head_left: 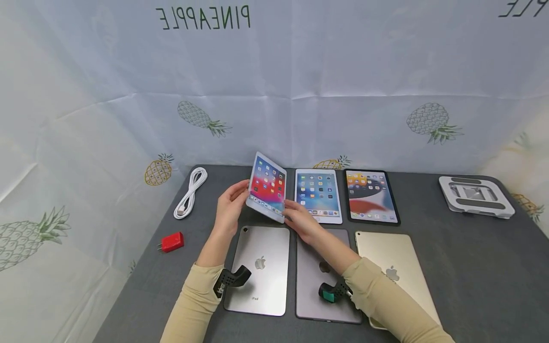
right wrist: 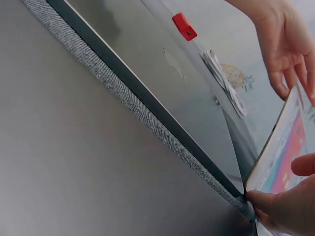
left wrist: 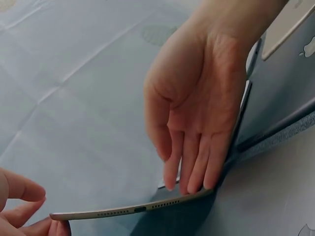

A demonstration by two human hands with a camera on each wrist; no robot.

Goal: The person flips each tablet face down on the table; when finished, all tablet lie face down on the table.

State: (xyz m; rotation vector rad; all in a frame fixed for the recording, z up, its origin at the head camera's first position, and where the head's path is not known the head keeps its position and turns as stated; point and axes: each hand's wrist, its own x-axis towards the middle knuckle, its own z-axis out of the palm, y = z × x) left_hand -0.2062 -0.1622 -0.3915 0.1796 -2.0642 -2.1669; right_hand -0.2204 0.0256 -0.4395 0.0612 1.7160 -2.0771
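A white-framed tablet (head_left: 267, 183) with a red and blue home screen is tilted up off the table, screen facing the head camera. My left hand (head_left: 230, 205) grips its left edge; in the left wrist view, those fingers (left wrist: 22, 189) pinch one corner. At the lower right corner, my right hand (head_left: 302, 221) holds the tablet, its thumb in front of the screen in the right wrist view. Below lies a silver tablet (head_left: 259, 264), back up. A grey tablet (head_left: 309, 286) lies partly hidden under my right forearm.
To the right lie a white tablet (head_left: 317, 195), a black-framed tablet (head_left: 371, 196) and a gold tablet (head_left: 388, 255). A coiled white cable (head_left: 190, 193) and a red charger (head_left: 172, 242) are at the left. A folded stand (head_left: 476, 196) sits far right. Behind hangs a pineapple-print cloth (head_left: 300, 128).
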